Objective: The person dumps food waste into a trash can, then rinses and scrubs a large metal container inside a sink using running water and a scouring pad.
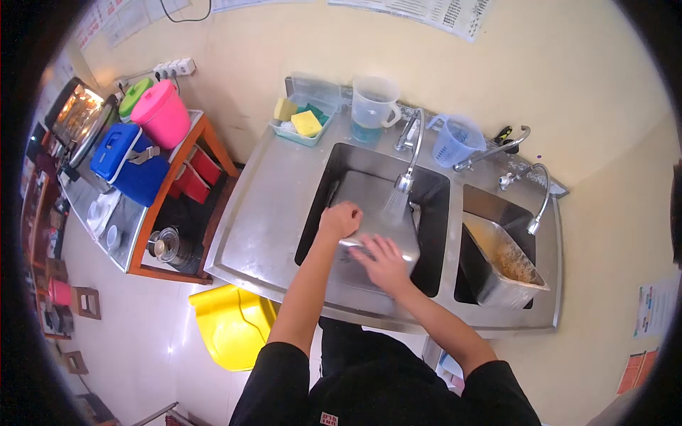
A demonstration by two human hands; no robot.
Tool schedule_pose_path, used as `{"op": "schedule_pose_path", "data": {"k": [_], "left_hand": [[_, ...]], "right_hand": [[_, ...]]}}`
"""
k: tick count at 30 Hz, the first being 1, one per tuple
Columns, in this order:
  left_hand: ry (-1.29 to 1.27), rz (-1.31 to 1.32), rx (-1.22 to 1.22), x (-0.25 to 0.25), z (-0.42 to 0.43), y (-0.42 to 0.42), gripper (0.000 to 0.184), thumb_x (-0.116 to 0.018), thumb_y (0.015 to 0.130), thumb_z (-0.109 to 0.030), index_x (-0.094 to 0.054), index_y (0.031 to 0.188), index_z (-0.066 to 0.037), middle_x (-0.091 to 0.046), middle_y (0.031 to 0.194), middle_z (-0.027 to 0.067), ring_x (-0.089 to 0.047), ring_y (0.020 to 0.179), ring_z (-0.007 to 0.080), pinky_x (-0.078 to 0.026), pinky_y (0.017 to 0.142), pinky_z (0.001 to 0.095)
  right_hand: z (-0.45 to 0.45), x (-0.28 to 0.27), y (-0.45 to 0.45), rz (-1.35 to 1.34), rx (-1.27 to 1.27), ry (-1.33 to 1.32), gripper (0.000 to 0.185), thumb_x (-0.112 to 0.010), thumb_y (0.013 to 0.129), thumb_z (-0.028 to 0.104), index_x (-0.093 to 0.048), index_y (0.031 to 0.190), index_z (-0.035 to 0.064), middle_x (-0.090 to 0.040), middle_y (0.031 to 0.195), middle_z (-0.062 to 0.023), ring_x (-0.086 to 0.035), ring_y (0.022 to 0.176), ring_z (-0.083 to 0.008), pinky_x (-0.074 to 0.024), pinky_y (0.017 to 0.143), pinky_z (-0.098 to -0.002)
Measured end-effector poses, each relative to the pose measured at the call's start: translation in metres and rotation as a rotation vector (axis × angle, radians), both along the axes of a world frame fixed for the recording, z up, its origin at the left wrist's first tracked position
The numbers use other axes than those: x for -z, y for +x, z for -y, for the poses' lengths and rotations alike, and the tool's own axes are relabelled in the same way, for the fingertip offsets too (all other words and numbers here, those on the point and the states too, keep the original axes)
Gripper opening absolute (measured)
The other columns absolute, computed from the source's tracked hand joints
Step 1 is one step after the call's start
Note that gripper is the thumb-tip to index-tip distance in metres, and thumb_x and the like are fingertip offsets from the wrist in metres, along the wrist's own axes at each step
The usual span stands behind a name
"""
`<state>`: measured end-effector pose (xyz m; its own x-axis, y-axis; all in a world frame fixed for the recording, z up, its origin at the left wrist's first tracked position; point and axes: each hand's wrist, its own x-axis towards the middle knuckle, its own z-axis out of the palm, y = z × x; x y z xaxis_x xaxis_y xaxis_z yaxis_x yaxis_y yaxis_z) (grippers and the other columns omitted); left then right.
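Note:
A rectangular stainless steel food pan (366, 195) lies tilted in the left sink basin, its smooth side up. Water sprays onto it from the flexible tap (404, 183). At the pan's left edge, my left hand (341, 220) has its fingers curled in against the metal; the fingertips are hidden. My right hand (386, 264) is laid on the near part of the pan, fingers stretched out and apart. No sponge shows in either hand.
The right basin (494, 202) holds a second steel pan (508, 284) with cloudy liquid and brownish residue. Behind the sink stand a sponge tray (309, 138), a clear jug (373, 106) and a bluish jug (458, 142). A yellow bin (231, 330) is below left.

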<state>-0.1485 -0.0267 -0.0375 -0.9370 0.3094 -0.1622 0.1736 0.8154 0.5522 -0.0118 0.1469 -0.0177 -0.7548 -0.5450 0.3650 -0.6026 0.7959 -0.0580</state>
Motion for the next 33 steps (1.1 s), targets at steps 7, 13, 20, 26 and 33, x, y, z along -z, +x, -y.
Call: {"op": "schedule_pose_path", "data": {"k": [7, 13, 20, 26, 33], "left_hand": [[-0.146, -0.086, 0.105, -0.032, -0.034, 0.034, 0.040, -0.053, 0.093, -0.040, -0.070, 0.114, -0.011, -0.068, 0.119, 0.0161, -0.064, 0.113, 0.0339, -0.049, 0.098, 0.0486], [0.103, -0.348, 0.336, -0.002, -0.063, 0.071, 0.053, -0.052, 0.094, -0.041, -0.056, 0.134, -0.007, -0.059, 0.135, 0.0192, -0.057, 0.124, 0.0377, -0.040, 0.111, 0.0494], [0.248, -0.039, -0.200, -0.024, -0.076, 0.037, 0.055, -0.048, 0.097, -0.039, -0.041, 0.148, -0.018, -0.049, 0.148, 0.0178, -0.050, 0.133, 0.0400, -0.037, 0.112, 0.0525], [0.137, -0.034, 0.236, 0.024, -0.056, 0.015, 0.037, -0.048, 0.099, -0.039, -0.061, 0.131, -0.026, -0.059, 0.139, 0.0100, -0.050, 0.133, 0.0361, -0.038, 0.110, 0.0528], [0.459, -0.248, -0.214, 0.006, 0.053, 0.064, 0.027, -0.057, 0.098, -0.024, -0.067, 0.117, -0.007, -0.067, 0.111, 0.0118, -0.059, 0.116, 0.0312, -0.045, 0.101, 0.0429]], "right_hand": [[-0.080, 0.012, -0.032, 0.521, 0.503, -0.350, 0.046, -0.051, 0.097, 0.032, -0.058, 0.138, 0.0143, -0.044, 0.152, -0.0205, -0.049, 0.133, -0.0424, -0.0425, 0.108, -0.0497], [-0.088, 0.075, -0.119, 0.730, 0.449, -0.332, 0.056, -0.052, 0.093, 0.040, -0.055, 0.138, 0.0062, -0.048, 0.144, -0.0303, -0.049, 0.131, -0.0455, -0.0423, 0.108, -0.0507], [-0.060, 0.038, -0.117, 0.607, 0.357, -0.549, 0.030, -0.064, 0.090, 0.021, -0.063, 0.115, 0.0048, -0.069, 0.107, -0.0238, -0.068, 0.102, -0.0405, -0.0527, 0.087, -0.0458], [-0.051, -0.003, -0.081, 0.754, 0.125, -0.589, 0.022, -0.066, 0.088, 0.015, -0.063, 0.107, 0.0027, -0.068, 0.101, -0.0195, -0.066, 0.095, -0.0404, -0.0521, 0.083, -0.0450], [-0.048, -0.026, -0.050, 0.679, 0.302, -0.124, 0.058, -0.061, 0.095, 0.039, -0.049, 0.148, 0.0188, -0.046, 0.153, -0.0156, -0.042, 0.142, -0.0334, -0.0305, 0.116, -0.0514]]}}
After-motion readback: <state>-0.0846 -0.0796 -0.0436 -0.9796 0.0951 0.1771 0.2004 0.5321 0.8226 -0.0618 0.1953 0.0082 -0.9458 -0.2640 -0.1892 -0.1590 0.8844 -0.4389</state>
